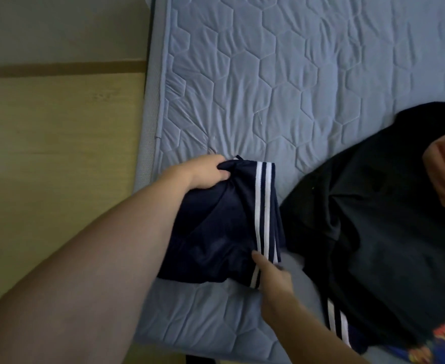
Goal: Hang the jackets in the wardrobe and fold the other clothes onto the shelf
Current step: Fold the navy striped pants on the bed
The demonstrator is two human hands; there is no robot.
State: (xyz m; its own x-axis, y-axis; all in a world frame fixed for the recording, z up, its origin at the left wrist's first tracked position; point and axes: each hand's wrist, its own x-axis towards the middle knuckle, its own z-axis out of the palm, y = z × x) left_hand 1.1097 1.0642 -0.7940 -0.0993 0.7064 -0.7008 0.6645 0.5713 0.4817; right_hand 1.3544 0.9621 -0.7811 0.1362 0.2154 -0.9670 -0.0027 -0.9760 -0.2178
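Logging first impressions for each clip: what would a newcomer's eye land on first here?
Probably the navy garment with white stripes, lying near the front-left edge of the blue quilted mattress. The left hand grips its far end, and the right hand touches the stripes at its near end. To the right a black garment lies spread out.

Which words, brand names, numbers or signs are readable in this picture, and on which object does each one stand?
None: no text can be read anywhere.
navy garment: three white stripes only, no letters or logo visible.
black garment: plain, no visible print.
colourful printed cloth: a blurred pattern at the corner; whether it holds letters cannot be told.
mattress: quilted hexagons, no label in view.
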